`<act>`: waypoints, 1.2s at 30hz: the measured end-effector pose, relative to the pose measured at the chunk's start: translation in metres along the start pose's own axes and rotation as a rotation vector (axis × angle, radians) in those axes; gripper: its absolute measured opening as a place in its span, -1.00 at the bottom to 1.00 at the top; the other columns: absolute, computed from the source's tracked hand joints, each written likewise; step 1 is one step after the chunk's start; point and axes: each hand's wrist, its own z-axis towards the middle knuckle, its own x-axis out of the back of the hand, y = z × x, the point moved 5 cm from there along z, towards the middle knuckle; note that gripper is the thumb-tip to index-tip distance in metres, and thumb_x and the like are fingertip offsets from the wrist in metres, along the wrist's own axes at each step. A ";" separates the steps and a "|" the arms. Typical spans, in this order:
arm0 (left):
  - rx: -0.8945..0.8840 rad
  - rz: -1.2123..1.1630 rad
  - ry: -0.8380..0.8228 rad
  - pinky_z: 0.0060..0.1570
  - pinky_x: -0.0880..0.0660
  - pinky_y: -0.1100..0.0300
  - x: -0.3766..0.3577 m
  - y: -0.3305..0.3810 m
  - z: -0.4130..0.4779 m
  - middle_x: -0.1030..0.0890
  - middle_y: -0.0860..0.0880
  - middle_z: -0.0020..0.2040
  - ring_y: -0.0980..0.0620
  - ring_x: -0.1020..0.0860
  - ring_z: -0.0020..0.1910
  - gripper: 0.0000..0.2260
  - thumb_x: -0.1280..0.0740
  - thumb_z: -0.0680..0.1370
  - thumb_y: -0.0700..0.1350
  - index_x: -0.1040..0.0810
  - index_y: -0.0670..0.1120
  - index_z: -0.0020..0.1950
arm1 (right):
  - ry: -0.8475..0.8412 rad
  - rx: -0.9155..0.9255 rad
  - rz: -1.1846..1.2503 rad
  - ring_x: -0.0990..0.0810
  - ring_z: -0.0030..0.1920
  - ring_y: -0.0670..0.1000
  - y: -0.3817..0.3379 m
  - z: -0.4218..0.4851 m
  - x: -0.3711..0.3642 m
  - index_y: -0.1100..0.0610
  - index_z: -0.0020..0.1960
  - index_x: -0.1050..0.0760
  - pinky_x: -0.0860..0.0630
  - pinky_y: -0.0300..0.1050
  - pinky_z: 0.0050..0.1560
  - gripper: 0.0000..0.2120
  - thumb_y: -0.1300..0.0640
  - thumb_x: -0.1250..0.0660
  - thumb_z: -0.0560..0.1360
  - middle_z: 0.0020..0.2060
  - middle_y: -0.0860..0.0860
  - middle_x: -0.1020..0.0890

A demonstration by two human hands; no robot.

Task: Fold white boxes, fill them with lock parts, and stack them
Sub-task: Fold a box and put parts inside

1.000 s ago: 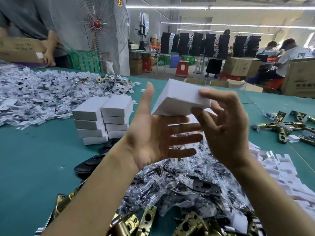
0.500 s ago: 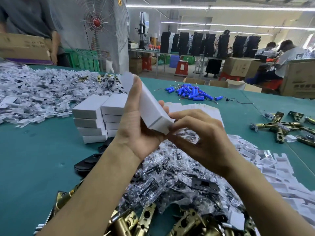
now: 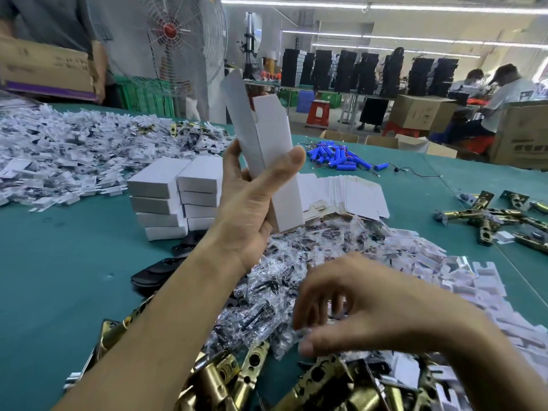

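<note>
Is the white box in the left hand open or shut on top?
Open. The white box stands upright in the left hand, its top flap sticking up untucked. Contents: cannot tell.

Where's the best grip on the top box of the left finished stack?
Take the top box by its near and far walls, coming from above. It lies flat and closed, and the right stack sits close against its right wall, so fingers likely won't fit there. The near wall faces open table.
</note>
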 end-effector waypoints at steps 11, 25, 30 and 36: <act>-0.018 0.202 0.043 -0.11 -0.58 0.11 0.007 -0.004 0.003 -0.67 0.21 -0.17 0.26 -0.63 -0.22 -0.35 -0.58 0.21 0.04 -0.47 0.07 0.25 | -0.295 -0.023 -0.124 -0.64 -0.04 -0.04 -0.016 0.015 -0.054 -0.10 0.18 -0.57 -0.63 0.02 0.00 -0.69 0.14 -0.40 0.47 -0.02 -0.06 -0.70; -0.122 0.207 0.157 -0.19 -0.57 0.25 0.007 0.001 0.003 -0.64 0.14 -0.03 0.23 -0.64 -0.13 -0.39 -0.61 0.20 0.03 -0.43 0.09 0.16 | 0.129 -0.068 -0.003 -0.55 -0.16 -0.21 0.012 0.001 0.005 -0.12 0.14 -0.47 -0.43 -0.30 -0.22 -0.74 0.05 -0.44 0.51 -0.16 -0.15 -0.60; -0.134 0.224 0.161 -0.24 -0.55 0.21 0.009 0.005 0.002 -0.63 0.21 -0.03 0.26 -0.63 -0.12 -0.27 -0.61 0.10 0.19 -0.43 0.11 0.21 | 0.506 -0.036 0.207 -0.63 -0.21 -0.07 0.014 -0.017 0.056 -0.10 0.36 -0.39 -0.55 -0.19 -0.21 -0.54 0.05 -0.41 0.50 -0.18 0.05 -0.67; -0.090 0.430 -0.078 -0.24 -0.57 0.34 -0.007 -0.006 -0.005 -0.60 0.05 0.09 0.23 -0.64 -0.12 -0.26 -0.64 0.16 0.09 -0.40 0.10 0.25 | 1.054 0.110 0.370 -0.64 -0.07 0.16 0.012 -0.050 0.109 0.00 0.53 -0.17 -0.65 0.07 0.00 -0.42 0.19 -0.29 0.59 -0.18 0.09 -0.64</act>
